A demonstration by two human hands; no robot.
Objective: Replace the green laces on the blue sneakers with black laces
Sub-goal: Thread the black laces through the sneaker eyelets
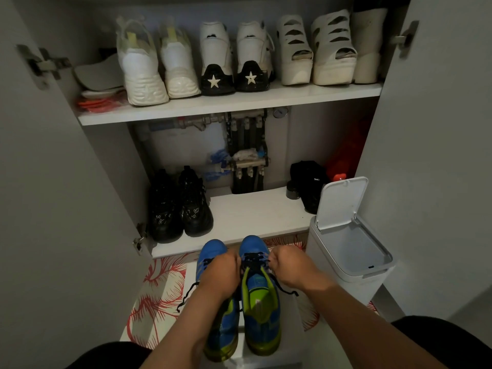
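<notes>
An open white shoe cabinet (231, 107) filled the background, and in front of it a mat with red leaf patterns (157, 296) covered the floor. The left hand (221, 272) was curled, knuckles up, at the left edge of the right sneaker's lacing, gripping the black lace (251, 259). The right hand (287, 267) was closed into a loose fist on the other side of that lacing, pinching the same lace. Loose black ends trailed out below both wrists.

The right blue sneaker (259, 294) stood toe toward the cabinet, its green tongue open. The left blue sneaker (211, 251) lay just beside it, partly under the left forearm. Both rested on a low white surface (271, 352) on the mat.

A white bin (348, 262) with its lid raised stood to the right. Black shoes (181, 206) sat on the lower shelf, and white shoes (213, 57) lined the upper one.
</notes>
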